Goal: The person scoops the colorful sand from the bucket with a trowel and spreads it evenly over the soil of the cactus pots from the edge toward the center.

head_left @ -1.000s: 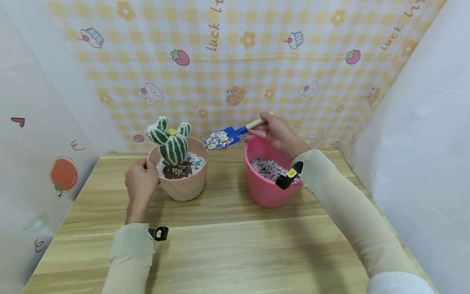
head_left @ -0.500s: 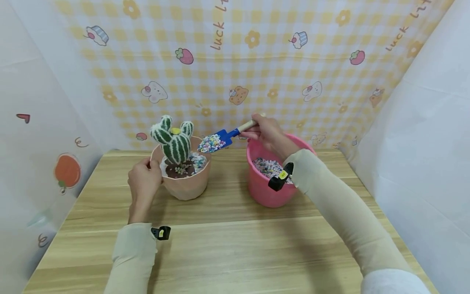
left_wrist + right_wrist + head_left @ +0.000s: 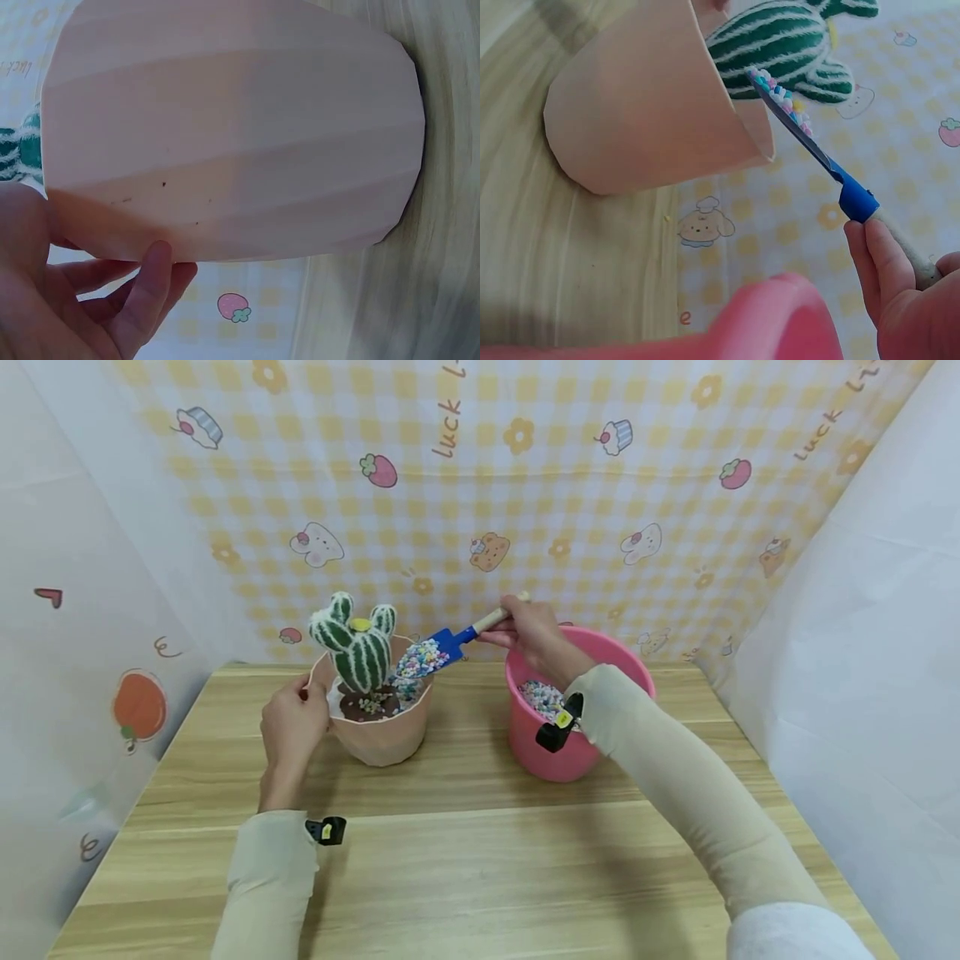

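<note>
My left hand [image 3: 295, 717] grips the left rim of a peach flower pot [image 3: 382, 741], thumb and fingers at its edge. In the pot stands a knitted green-and-white cactus [image 3: 362, 660] on a brown base, with pale pebbles around it. My right hand [image 3: 531, 631] holds the wooden handle of a small blue trowel [image 3: 452, 645]. Multicoloured pebbles [image 3: 420, 657] are heaped on its blade, which is over the pot's right rim, beside the cactus. In the right wrist view the trowel blade [image 3: 802, 135] tilts down toward the pot's mouth, pebbles still on it.
A pink bucket [image 3: 551, 760] with more pebbles [image 3: 542, 697] inside stands on the wooden table [image 3: 465, 868], right of the pot and under my right forearm. A yellow checked cloth [image 3: 450, 510] hangs behind, and white sheeting stands at both sides.
My right hand has carried the loaded trowel leftward and slightly down, from beside the pot to over its right rim. The left hand keeps its grip on the pot.
</note>
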The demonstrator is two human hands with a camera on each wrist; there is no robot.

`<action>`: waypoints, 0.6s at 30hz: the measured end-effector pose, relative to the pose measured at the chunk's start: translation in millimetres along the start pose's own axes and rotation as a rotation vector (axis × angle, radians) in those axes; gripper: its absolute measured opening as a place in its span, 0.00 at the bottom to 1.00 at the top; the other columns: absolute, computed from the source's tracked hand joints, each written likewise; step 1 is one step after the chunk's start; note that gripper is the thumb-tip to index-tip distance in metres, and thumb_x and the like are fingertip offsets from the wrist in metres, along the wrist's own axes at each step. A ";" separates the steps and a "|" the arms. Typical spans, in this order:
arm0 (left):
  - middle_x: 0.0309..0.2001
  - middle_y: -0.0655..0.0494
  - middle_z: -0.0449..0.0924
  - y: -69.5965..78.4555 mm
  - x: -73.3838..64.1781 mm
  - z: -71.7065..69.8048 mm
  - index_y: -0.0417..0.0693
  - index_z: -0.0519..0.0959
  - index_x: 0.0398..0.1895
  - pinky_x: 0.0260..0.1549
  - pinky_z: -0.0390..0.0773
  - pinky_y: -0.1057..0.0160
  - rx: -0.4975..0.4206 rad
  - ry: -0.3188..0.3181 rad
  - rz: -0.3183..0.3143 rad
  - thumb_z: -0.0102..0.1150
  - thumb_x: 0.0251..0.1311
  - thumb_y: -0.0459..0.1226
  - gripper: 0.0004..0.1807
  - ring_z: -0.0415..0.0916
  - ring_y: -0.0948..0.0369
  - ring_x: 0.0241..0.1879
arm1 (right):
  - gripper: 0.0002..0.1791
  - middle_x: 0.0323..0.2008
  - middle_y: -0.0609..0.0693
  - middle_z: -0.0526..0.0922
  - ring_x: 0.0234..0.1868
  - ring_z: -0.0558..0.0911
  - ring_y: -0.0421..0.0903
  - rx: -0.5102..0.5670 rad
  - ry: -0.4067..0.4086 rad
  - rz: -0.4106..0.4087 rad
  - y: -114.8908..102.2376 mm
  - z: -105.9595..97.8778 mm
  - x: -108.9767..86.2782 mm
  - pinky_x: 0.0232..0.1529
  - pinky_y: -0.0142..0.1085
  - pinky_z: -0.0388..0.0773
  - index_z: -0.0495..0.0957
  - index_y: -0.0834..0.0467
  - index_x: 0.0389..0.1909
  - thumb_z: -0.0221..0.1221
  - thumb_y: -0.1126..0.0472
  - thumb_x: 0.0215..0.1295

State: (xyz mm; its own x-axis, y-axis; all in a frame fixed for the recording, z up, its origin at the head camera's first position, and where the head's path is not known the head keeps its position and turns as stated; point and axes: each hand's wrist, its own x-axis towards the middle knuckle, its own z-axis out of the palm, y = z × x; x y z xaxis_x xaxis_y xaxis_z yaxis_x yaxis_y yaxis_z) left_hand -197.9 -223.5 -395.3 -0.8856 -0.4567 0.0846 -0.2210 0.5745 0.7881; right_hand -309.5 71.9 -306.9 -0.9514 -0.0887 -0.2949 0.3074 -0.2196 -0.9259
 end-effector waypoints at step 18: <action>0.42 0.40 0.83 -0.4 10.3 -4.5 0.45 0.77 0.63 0.19 0.75 0.70 -0.015 -0.033 0.029 0.37 0.74 0.47 0.26 0.75 0.63 0.21 | 0.16 0.29 0.60 0.83 0.30 0.88 0.51 -0.076 -0.008 -0.023 6.3 10.6 2.5 0.37 0.36 0.86 0.75 0.66 0.45 0.50 0.55 0.77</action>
State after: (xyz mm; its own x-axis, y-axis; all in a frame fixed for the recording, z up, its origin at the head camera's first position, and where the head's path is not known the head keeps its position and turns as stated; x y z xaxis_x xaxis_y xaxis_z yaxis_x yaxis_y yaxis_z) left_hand -205.1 -231.4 -392.0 -0.9047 -0.4170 0.0875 -0.1889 0.5767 0.7948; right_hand -309.8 60.0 -311.0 -0.9581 -0.0919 -0.2714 0.2827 -0.1477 -0.9478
